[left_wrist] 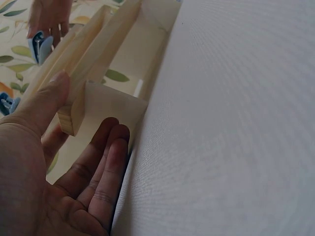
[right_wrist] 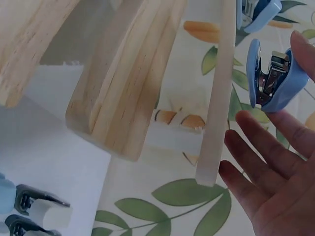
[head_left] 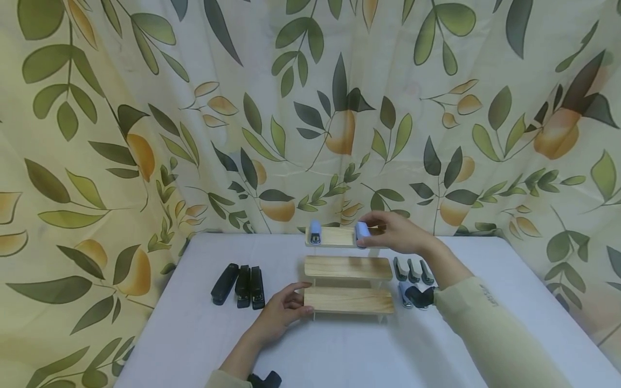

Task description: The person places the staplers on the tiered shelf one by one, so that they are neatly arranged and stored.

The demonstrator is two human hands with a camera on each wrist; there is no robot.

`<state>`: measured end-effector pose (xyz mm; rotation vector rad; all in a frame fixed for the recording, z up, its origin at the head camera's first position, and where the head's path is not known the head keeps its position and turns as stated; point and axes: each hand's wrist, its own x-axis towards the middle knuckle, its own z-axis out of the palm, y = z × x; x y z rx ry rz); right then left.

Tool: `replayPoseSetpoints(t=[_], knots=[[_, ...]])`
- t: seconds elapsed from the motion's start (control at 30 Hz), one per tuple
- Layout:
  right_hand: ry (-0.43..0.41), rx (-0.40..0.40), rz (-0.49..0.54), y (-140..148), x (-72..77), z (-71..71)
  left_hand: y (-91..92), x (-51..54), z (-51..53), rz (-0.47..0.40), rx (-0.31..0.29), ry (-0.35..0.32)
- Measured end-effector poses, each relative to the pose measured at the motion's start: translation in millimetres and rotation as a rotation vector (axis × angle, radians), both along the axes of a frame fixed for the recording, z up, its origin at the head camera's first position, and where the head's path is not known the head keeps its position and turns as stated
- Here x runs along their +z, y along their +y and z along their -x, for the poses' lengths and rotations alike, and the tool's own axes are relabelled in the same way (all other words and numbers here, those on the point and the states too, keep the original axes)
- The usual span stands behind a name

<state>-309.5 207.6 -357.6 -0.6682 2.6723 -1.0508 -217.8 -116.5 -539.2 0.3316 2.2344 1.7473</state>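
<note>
A three-step wooden display rack (head_left: 348,299) with pale boards stands mid-table. On its top step, at the left, sits a small blue stapler (head_left: 316,231). My right hand (head_left: 400,233) pinches another blue stapler (right_wrist: 278,76) between thumb and index finger at the right part of that step; the other fingers spread loosely in the right wrist view. In the head view I cannot tell whether this stapler touches the board. My left hand (head_left: 283,312) holds the left end of the lowest board, thumb on one face, index finger partly hidden behind it, remaining fingers extended below.
Left of the rack lie three black staplers (head_left: 243,285), one larger. To the right stand three white-topped staplers (head_left: 414,270), with a blue stapler (head_left: 404,295) in front, partly hidden by the right wrist's camera. A leaf-patterned curtain (head_left: 310,134) hangs behind the white table (head_left: 339,355).
</note>
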Motion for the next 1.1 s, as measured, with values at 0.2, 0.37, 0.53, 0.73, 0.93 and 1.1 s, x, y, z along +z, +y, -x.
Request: replayPoseSetpoints(t=[0.2, 0.37, 0.53, 0.73, 0.93, 1.1], knots=[[0.003, 0.005, -0.007, -7.3, -2.1, 4.9, 0.4, -0.1, 0.1, 0.0, -0.001, -0.004], [0.008, 0.019, 0.001, -14.3, -2.8, 7.5, 0.4, -0.7, 0.2, -0.011, 0.002, -0.012], [-0.021, 0.036, 0.016, -21.1, -2.9, 10.2, 0.7, -0.7, 0.7, -0.016, 0.004, -0.013], [-0.002, 0.027, 0.001, -28.9, -4.1, 12.7, 0.9, -0.4, 0.9, -0.01, 0.003, -0.011], [0.03, 0.047, -0.003, -38.4, -6.6, 16.4, 0.6, -0.2, 0.7, -0.006, 0.002, -0.003], [0.016, 0.045, 0.015, -44.5, -7.9, 17.6, 1.2, 1.2, -0.3, -0.005, 0.004, -0.009]])
